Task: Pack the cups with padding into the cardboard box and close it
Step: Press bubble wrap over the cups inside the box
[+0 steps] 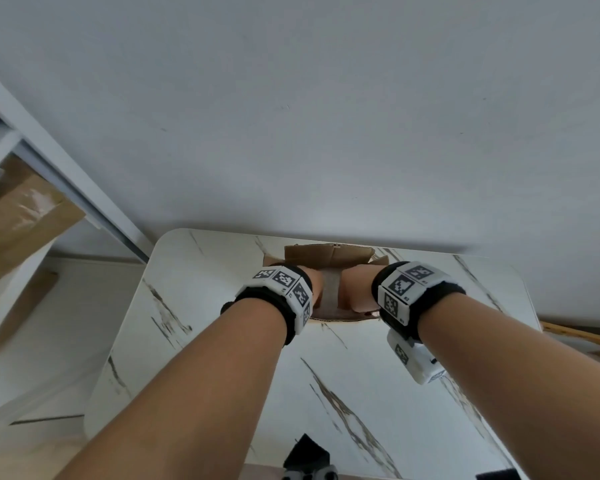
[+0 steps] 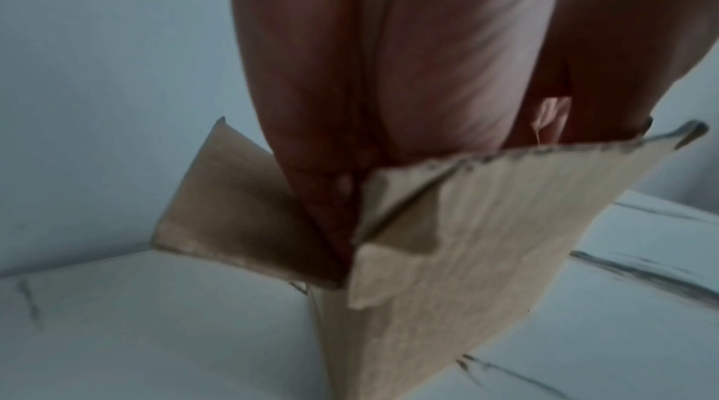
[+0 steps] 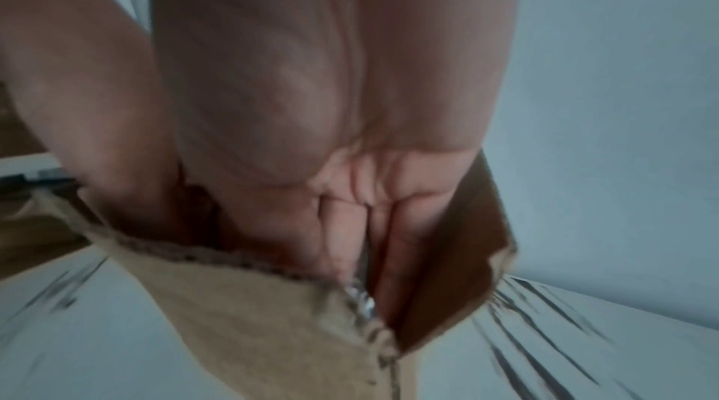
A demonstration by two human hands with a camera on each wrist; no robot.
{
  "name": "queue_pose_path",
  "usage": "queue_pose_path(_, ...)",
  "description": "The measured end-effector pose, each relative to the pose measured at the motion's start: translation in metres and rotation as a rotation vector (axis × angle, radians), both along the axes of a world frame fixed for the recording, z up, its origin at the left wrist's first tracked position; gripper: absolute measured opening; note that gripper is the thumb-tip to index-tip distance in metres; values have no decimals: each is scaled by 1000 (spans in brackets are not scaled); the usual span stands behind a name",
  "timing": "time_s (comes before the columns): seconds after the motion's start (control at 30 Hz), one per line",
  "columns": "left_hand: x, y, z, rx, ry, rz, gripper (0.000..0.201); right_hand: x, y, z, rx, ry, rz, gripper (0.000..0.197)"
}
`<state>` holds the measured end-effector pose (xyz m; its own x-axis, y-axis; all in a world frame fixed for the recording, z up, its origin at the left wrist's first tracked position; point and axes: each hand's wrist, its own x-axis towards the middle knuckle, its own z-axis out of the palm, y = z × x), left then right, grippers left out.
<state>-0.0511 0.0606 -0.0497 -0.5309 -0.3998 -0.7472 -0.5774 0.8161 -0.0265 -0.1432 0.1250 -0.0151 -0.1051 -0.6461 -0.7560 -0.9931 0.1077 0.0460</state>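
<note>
Box: cardboard box [image 1: 329, 258] sat mid-table, both our hands inside, flaps up.
Grip: left hand [image 2: 389, 53] and right hand [image 3: 350, 206] fingers straight, reaching in; whether they held anything, can't tell.
Handling: we judged card light, bendy, worn edges; take by walls, not flaps.

The cardboard box [image 1: 329, 258] was matt brown corrugated board, its cut edges [image 2: 506, 154] rough and fluted, with a strip of dull tape [image 1: 330, 289] on one flap. The counter [image 1: 243, 341] looked smooth, white and marble-veined. Glossy tape shone on a brown parcel [image 1: 18, 209] at left.
</note>
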Motion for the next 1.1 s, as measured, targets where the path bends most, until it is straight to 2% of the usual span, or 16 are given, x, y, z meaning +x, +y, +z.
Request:
queue_pose_path(0.1, -3, -3, 4, 29, 29, 42, 37, 1, -4, 0, -48, -42, 32, 31)
queue_pose_path(0.2, -6, 1, 10, 25, 108, 56, 36, -4, -7, -5, -71, -66, 125, 27)
queue_pose_path(0.3, -2, 2, 5, -3, 209, 87, 38, -3, -11, -10, -53, -12, 178, 10)
queue_pose_path(0.37, 0, 3, 1, -31, 263, 126, 41, -2, -14, -13, -61, -7, 170, 19)
queue_pose_path(0.43, 1, 5, -4, -80, 299, 145, 41, -3, -15, -15, -69, 5, 150, 38)
queue_pose_path(0.53, 1, 5, -12, -143, 342, 130, 37, -3, -14, -18, -120, 14, 173, 43)
queue_pose_path(0.77, 1, 5, -12, -263, 259, -43, 31, -2, -17, -21, -150, 67, 274, 31)
queue_pose_path(0.97, 0, 6, -12, -288, 231, -112, 30, -3, -15, -30, -214, 111, 294, 27)
queue_pose_path(1.03, 3, 9, -11, -260, 227, -105, 29, 0, -14, -33, -215, 114, 264, 26)
queue_pose_path(1.1, 3, 8, -8, -201, 233, -54, 30, 3, -15, -32, -147, 62, 152, 25)
